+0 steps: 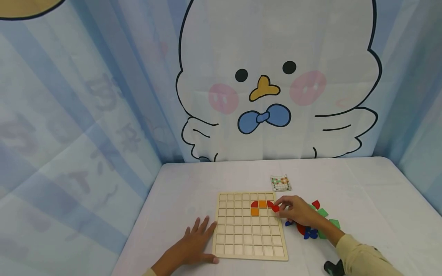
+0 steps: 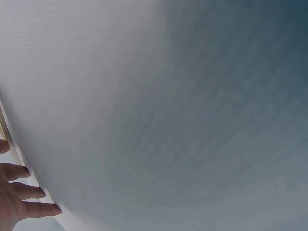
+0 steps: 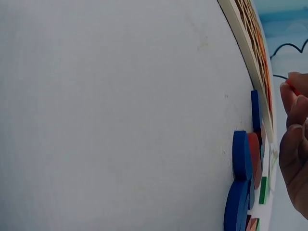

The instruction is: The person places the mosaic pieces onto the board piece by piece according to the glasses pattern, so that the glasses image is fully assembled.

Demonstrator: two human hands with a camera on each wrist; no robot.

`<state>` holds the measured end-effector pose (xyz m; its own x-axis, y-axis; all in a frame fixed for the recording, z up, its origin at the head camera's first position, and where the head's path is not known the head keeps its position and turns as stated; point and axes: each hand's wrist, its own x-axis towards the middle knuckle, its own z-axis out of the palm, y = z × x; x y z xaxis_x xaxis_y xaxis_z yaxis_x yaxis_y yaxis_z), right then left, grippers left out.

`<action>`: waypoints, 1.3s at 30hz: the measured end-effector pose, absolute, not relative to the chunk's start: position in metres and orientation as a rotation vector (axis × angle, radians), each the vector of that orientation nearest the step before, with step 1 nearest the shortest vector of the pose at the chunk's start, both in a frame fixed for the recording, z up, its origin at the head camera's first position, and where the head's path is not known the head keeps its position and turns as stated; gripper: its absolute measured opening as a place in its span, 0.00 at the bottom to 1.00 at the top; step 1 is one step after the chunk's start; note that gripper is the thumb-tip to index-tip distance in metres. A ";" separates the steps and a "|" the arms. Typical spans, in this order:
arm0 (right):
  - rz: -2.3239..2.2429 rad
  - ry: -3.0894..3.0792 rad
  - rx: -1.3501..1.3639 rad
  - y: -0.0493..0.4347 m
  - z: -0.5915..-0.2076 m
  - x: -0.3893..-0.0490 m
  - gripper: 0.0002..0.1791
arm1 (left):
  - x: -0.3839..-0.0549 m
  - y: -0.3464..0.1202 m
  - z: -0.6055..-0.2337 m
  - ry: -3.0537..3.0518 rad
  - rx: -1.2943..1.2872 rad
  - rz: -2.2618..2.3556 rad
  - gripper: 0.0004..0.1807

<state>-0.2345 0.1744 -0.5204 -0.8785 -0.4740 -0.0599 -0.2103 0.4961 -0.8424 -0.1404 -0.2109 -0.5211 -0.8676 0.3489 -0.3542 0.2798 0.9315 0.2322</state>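
Observation:
A wooden grid board (image 1: 248, 230) lies on the table. In its upper right cells sit orange squares (image 1: 254, 212) and red rounded pieces (image 1: 254, 204). Over the board's right edge, close to the top red piece, my right hand (image 1: 297, 210) pinches a small red piece (image 1: 275, 208) between thumb and fingertips. The right wrist view shows that red piece (image 3: 291, 87) partly hidden by the fingers. My left hand (image 1: 195, 245) rests with fingers spread against the board's left edge, thumb near the lower left corner.
Under and beside the right forearm lies a loose pile of green pieces (image 1: 334, 223), blue pieces (image 1: 310, 233) and red pieces (image 1: 315, 204). A small patterned card (image 1: 281, 183) lies beyond the board. A dark object (image 1: 333, 268) is near the right sleeve.

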 end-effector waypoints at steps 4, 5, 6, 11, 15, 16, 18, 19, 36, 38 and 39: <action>-1.370 2.395 -0.593 0.166 -0.522 -0.231 0.16 | -0.140 -0.210 -0.520 2.686 0.456 0.246 0.62; -1.384 2.380 -0.597 0.164 -0.523 -0.230 0.15 | -0.140 -0.210 -0.519 2.685 0.459 0.247 0.62; -1.393 2.370 -0.602 0.162 -0.524 -0.230 0.15 | -0.140 -0.210 -0.518 2.684 0.461 0.251 0.62; -1.388 2.380 -0.607 0.151 -0.525 -0.226 0.16 | -0.139 -0.210 -0.515 2.686 0.484 0.265 0.61; -1.378 2.387 -0.602 0.142 -0.524 -0.223 0.16 | -0.139 -0.209 -0.515 2.695 0.489 0.255 0.61; -1.372 2.389 -0.607 0.140 -0.525 -0.222 0.15 | -0.139 -0.209 -0.515 2.695 0.486 0.255 0.61; -1.360 2.386 -0.619 0.136 -0.526 -0.222 0.15 | -0.139 -0.209 -0.515 2.693 0.482 0.255 0.61; -1.349 2.390 -0.628 0.135 -0.527 -0.222 0.15 | -0.139 -0.209 -0.514 2.690 0.479 0.261 0.61; -1.178 2.537 -0.774 0.118 -0.531 -0.222 0.12 | -0.138 -0.210 -0.514 2.686 0.459 0.267 0.62; -1.165 2.545 -0.793 0.116 -0.530 -0.222 0.12 | -0.139 -0.210 -0.515 2.685 0.451 0.265 0.62; -1.160 2.548 -0.802 0.116 -0.529 -0.221 0.12 | -0.139 -0.210 -0.516 2.684 0.447 0.264 0.62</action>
